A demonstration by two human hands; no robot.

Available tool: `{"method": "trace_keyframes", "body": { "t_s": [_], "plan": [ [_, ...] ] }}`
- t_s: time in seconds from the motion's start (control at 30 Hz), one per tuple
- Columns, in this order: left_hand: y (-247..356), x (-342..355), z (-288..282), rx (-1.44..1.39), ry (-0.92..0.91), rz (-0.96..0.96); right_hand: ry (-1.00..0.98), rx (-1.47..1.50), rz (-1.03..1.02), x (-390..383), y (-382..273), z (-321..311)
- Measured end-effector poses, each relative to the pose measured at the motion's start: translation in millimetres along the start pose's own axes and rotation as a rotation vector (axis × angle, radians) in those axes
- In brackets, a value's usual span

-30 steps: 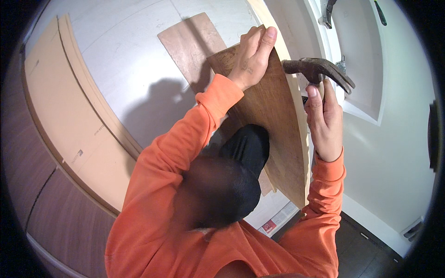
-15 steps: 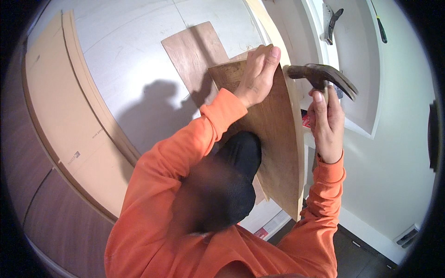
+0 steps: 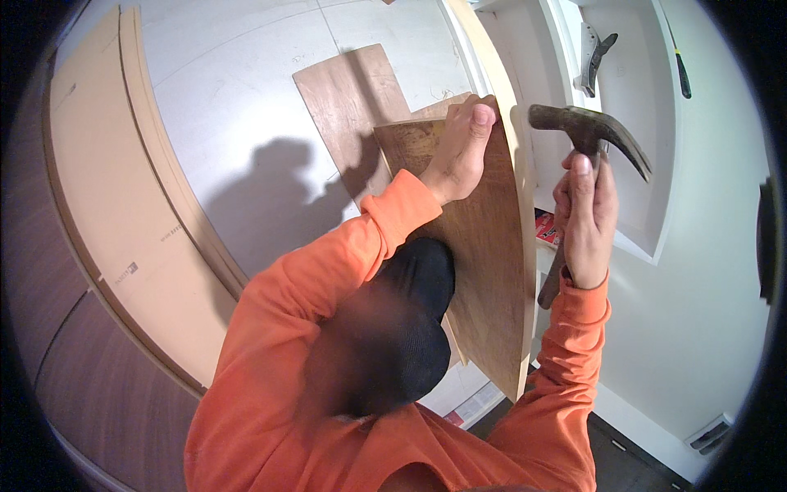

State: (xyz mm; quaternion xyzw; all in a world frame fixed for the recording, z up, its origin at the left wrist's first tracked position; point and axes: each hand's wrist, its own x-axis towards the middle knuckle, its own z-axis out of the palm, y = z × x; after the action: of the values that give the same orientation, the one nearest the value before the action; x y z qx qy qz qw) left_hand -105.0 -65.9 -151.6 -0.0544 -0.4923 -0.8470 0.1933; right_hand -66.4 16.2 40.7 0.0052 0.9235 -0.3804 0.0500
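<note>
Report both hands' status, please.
Left hand on brown rectangular wooden board. Right hand gripping dark metal-headed claw hammer, apart from board. Black-clad knee beside board.

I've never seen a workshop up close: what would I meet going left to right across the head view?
Beige boards → reddish-brown plywood piece → left hand → claw hammer → black-handled screwdriver.
</note>
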Motion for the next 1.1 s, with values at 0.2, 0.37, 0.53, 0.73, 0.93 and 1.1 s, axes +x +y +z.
{"method": "trace_keyframes", "body": {
  "t_s": [0.2, 0.37, 0.53, 0.73, 0.93, 1.1],
  "plan": [
    [0, 2, -1, -0.006, -0.024, 0.011, -0.034, -0.082, -0.049, 3, -2, -2],
    [7, 4, -3, 0.003, -0.033, 0.013, -0.038, -0.078, -0.029, 6, -5, 2],
    [15, 4, 1, 0.029, -0.010, 0.009, -0.112, -0.218, -0.028, 7, -10, 4],
    [9, 4, 1, 0.000, -0.047, 0.019, -0.115, -0.254, -0.057, 2, -12, 4],
    [8, 2, -4, -0.033, -0.089, -0.051, -0.083, -0.062, -0.021, -3, -6, 2],
    [14, -1, -10, 0.020, -0.149, -0.111, -0.049, -0.032, 0.037, -10, 2, -5]
  ]
}}
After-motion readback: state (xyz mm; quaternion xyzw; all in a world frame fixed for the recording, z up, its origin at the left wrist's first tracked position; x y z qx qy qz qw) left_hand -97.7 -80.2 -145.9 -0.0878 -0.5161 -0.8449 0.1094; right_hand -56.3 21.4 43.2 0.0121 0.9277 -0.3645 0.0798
